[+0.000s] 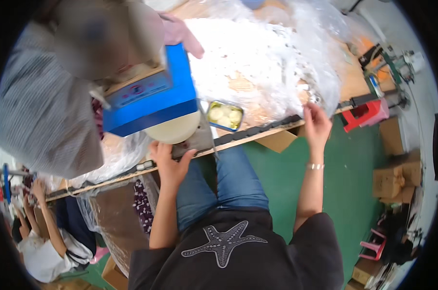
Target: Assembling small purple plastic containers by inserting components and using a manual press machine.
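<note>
Right hand (318,126) is pinching fingertips together, anything held being too small to tell; left hand (168,162), thumb apart, is sitting at the edge of the counter (352,87), by the blue machine (156,113). White pieces (233,43) are spreading ahead and leftward of the nearer right hand; the tin (224,127) is lying between hands, near the edge, the counter extending farther right.

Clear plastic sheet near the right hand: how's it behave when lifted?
Likely floppy: the clear plastic sheet is wrinkled and bunched. Probably thin and light, being see-through. Lifting it may send nearby small white pieces sliding, since they look loose.
</note>
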A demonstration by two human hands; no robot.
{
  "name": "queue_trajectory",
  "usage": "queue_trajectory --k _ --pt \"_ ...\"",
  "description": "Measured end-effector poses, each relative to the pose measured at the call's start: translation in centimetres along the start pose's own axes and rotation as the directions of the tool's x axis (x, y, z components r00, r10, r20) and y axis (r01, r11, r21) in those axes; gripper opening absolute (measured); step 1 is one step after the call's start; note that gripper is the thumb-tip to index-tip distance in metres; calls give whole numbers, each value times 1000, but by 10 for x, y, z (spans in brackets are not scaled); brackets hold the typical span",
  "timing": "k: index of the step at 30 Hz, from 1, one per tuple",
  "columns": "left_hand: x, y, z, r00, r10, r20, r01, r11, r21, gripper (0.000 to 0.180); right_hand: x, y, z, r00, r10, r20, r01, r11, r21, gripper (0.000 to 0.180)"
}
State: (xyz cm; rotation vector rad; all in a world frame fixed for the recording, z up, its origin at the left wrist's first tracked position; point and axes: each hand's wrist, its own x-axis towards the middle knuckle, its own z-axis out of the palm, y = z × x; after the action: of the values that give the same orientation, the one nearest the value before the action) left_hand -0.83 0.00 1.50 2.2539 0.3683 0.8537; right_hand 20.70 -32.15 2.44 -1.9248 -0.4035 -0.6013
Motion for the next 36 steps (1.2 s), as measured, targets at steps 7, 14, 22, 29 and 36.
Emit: queue_trajectory --k 7,14,22,29,36 --pt "3 -9 9 999 17 -45 -21 996 -90 19 88 64 -11 955 -153 255 238 907 -347 14" --pt "1 -10 10 999 15 -52 -21 995 -100 17 105 84 2 750 -163 641 501 772 -390 20" --pt "0 -12 10 997 43 -68 -51 991 -122 20 68 7 29 916 -2 400 -77 980 181 27" --pt "0 -10 7 996 16 -87 -26 993 -117 23 41 -86 74 584 -213 783 208 972 110 20" --pt "-1 -10 12 997 8 -75 -16 994 -111 29 30 -81 106 340 -397 853 610 783 121 19"
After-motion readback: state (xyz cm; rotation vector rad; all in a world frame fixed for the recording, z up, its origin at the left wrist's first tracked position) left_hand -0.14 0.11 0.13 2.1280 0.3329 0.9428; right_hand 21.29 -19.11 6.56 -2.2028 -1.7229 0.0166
